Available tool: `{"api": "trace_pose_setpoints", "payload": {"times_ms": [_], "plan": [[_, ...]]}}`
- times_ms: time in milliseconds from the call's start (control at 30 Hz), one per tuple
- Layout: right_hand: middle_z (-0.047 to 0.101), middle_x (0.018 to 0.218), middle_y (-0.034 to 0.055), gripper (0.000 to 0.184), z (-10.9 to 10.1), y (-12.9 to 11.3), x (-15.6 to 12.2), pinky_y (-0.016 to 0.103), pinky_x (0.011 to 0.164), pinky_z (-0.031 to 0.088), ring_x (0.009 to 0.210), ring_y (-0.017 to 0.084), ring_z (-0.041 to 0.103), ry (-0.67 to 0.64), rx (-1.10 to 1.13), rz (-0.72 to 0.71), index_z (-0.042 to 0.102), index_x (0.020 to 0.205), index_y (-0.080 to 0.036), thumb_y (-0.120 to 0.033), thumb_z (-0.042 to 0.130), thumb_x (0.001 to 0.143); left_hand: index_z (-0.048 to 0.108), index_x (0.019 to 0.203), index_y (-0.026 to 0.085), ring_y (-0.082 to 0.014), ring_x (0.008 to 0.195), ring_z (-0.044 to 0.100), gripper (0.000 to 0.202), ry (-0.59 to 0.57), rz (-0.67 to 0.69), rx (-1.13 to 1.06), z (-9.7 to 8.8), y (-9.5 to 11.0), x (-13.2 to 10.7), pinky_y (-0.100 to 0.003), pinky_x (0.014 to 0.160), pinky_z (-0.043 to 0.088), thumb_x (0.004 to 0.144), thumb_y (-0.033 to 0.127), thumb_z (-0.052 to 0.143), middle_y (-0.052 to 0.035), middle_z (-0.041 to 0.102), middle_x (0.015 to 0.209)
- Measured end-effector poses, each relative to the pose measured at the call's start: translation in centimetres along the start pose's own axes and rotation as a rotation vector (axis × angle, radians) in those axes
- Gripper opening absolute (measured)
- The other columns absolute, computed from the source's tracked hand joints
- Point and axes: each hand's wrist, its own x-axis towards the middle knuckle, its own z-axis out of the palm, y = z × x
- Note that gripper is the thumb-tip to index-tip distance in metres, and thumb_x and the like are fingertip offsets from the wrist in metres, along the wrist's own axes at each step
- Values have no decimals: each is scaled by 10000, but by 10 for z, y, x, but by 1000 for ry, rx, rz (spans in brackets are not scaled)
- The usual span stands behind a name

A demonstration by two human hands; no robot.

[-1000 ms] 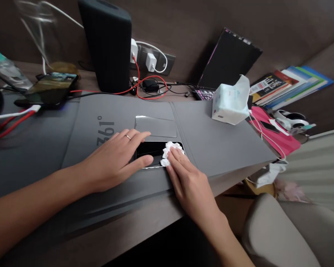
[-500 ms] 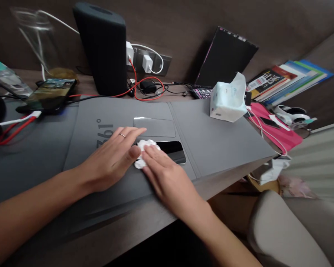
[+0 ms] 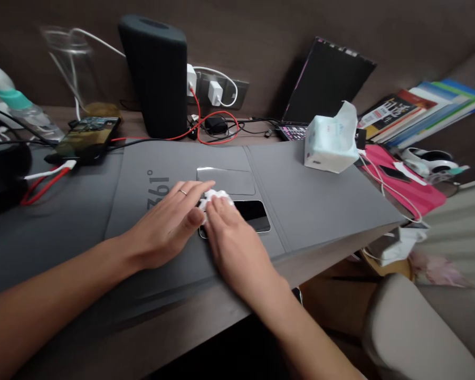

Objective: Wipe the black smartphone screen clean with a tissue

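Observation:
A phone (image 3: 256, 215) with a dark screen and light edges lies flat on the grey desk mat (image 3: 324, 211). On its left end, my right hand (image 3: 237, 245) presses a crumpled white tissue (image 3: 217, 196) down with its fingers, covering part of it. My left hand (image 3: 170, 224), with a ring on one finger, is held beside that end, thumb apart from the stretched fingers. Whether its thumb touches the phone or the tissue I cannot tell. Just behind the phone lies a clear rectangular sheet (image 3: 227, 181).
At the back stand a black cylindrical speaker (image 3: 158, 84), a glass jug (image 3: 73, 68) and a dark laptop (image 3: 328, 79). A tissue pack (image 3: 328, 142) sits right of centre. A second phone (image 3: 89, 137), cabled, is at left. A chair (image 3: 404, 327) stands front right.
My right hand has slid the tissue a little toward the far edge of the phone, uncovering its near left corner. My left hand stays beside it. The view has shifted slightly left.

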Motion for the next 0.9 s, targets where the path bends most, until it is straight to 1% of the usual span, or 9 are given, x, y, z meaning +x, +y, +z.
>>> {"api": "trace_pose_setpoints", "payload": {"times_ms": [100,233,333,400,467,567,700,800,900], "plan": [[446,1511,164,442,1,-8,-2,515,1182,340,1439,276,337,-6,28,-72,466,1441,-113,-196,357,1021,368,1476,209,-307,1343,402,872,-3,-7,1,1,-2,-1,-493,1124,309,901,756,9,-134,479,1439],[439,1521,127,444,-11,8,-26,482,1177,361,1452,240,309,-37,49,-95,458,1450,-133,-212,379,1020,356,1488,206,-305,1349,391,856,-18,0,17,0,-2,-2,-491,1135,294,915,742,14,-126,466,1456],[408,1536,128,442,-23,30,-45,455,1174,361,1449,232,311,-48,26,-21,474,1440,-122,-198,380,1016,341,1500,206,-307,1345,391,850,-32,-9,25,-1,-1,-2,-487,1140,283,920,738,22,-119,461,1466],[395,1545,115,449,-29,43,-54,463,1166,367,1440,233,326,-42,11,43,462,1454,-147,-209,380,1016,335,1505,207,-311,1341,392,853,-37,-18,30,-1,-1,-2,-485,1128,299,918,742,23,-117,459,1471],[397,1545,104,455,-33,53,-57,483,1156,375,1432,233,343,-37,0,88,446,1466,-170,-229,371,1021,328,1508,205,-314,1341,391,853,-46,-26,34,-2,0,-1,-486,1121,310,918,743,28,-116,453,1478],[405,1535,140,459,-36,60,-55,502,1152,374,1425,249,357,-35,-34,122,444,1461,-131,-247,353,1027,318,1515,208,-318,1343,386,847,-53,-23,38,-2,1,-1,-498,1119,314,922,741,31,-115,443,1487],[433,1508,196,454,-29,54,-39,511,1131,406,1418,292,367,-26,-82,131,471,1431,-72,-226,350,1021,333,1505,197,-321,1330,401,861,-29,-11,26,-1,0,-1,-501,1115,316,917,747,28,-129,463,1460],[451,1491,217,443,-17,36,-21,506,1128,409,1417,309,369,-10,-84,83,490,1409,-47,-186,357,1009,339,1493,155,-327,1315,417,925,-4,12,19,0,-1,0,-506,1106,324,889,773,10,-160,478,1433],[452,1487,229,443,-6,13,-3,481,1150,381,1416,308,375,-18,-64,-19,492,1400,-21,-158,363,1000,325,1493,122,-328,1316,415,985,7,55,29,1,-2,0,-500,1109,322,857,804,7,-175,468,1441]]}}
